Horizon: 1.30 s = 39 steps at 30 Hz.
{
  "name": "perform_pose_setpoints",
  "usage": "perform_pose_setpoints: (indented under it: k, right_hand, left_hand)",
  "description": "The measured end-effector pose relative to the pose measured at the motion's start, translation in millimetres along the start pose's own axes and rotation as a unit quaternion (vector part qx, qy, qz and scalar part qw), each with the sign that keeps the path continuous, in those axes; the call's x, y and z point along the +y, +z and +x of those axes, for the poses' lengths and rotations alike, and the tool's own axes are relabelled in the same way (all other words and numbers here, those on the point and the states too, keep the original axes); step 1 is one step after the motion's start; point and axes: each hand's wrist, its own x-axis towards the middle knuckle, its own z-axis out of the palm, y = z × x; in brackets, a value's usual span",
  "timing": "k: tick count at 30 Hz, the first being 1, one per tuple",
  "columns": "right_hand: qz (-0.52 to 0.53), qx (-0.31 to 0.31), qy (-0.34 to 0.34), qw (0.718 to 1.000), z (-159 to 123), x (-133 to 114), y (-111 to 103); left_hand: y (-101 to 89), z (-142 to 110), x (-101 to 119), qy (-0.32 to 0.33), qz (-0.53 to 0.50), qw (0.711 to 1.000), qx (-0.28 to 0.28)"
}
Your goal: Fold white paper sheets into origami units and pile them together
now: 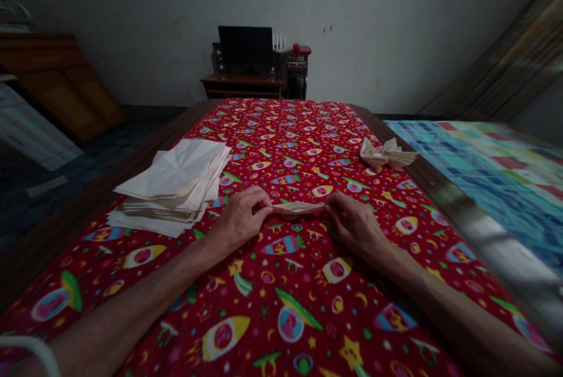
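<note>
A stack of creased paper sheets (169, 186) is positioned on the red printed tablecloth (281, 131), left of the hands. A narrow folded paper strip (298, 208) is held horizontally between the left hand (240, 220) and the right hand (354, 227), one end being pinched in each closed grip. The left forearm (132, 312) and right forearm (444, 306) are extended forward and angled inward over the cloth. A loose folded paper piece (387, 154) is placed farther forward, near the tablecloth's right side.
</note>
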Motion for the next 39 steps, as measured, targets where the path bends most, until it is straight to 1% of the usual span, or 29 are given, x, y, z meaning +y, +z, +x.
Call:
perform_pose_setpoints:
  k: [4,8,10,13,16,18,22,24,25,27,31,33,35,39]
  right_hand:
    - [-0.017,-0.013,0.007,1.000,1.2,-1.6,2.7]
    - [-0.028,-0.016,0.026,0.999,2.6,-2.5,4.3]
    - [-0.023,-0.020,0.026,0.999,2.9,-3.7,4.4]
    - [-0.014,-0.032,0.017,0.999,3.1,-7.1,3.5]
    - [-0.016,-0.043,0.021,0.999,3.4,-11.2,2.1]
    - [-0.015,-0.048,0.026,0.998,3.4,-13.0,1.4]
    - [-0.005,-0.054,0.029,0.998,2.6,-12.4,1.0]
    - [-0.003,-0.057,0.024,0.998,1.8,-11.1,1.2]
    - [-0.003,-0.057,0.020,0.998,1.3,-10.5,1.4]
    - [-0.001,-0.062,0.008,0.998,0.1,-9.5,1.5]
    - [0.002,-0.068,-0.020,0.997,-2.9,-7.4,1.8]
    - [-0.001,-0.075,-0.029,0.997,-3.8,-6.4,1.6]
    - [-0.002,-0.085,-0.019,0.996,-3.8,-6.4,0.9]
    - [-0.010,-0.091,0.016,0.996,-1.0,-9.7,-2.7]
  left_hand:
    - [0.9,1.5,-0.5,-0.004,0.005,1.000,-0.022]
    - [-2.2,4.6,-1.3,-0.038,-0.014,0.998,-0.058]
    - [-3.1,5.3,-1.2,-0.041,-0.008,0.997,-0.059]
    - [-0.1,4.9,1.1,-0.022,0.028,0.998,-0.046]
    - [6.3,5.6,6.2,-0.014,0.048,0.997,-0.061]
    - [10.1,7.7,10.7,-0.025,0.049,0.996,-0.066]
    - [12.4,13.6,17.8,-0.083,-0.009,0.994,-0.067]
    - [11.5,14.7,18.8,-0.090,-0.044,0.993,-0.060]
    - [10.7,14.4,18.7,-0.082,-0.048,0.994,-0.055]
    - [8.6,12.9,18.4,-0.041,-0.031,0.997,-0.052]
    - [5.1,8.8,20.3,0.079,0.029,0.993,-0.084]
    - [4.8,7.3,21.5,0.104,0.025,0.991,-0.085]
    - [5.6,6.2,21.5,0.079,0.000,0.994,-0.070]
    - [9.0,6.5,19.3,-0.029,-0.039,0.998,-0.036]
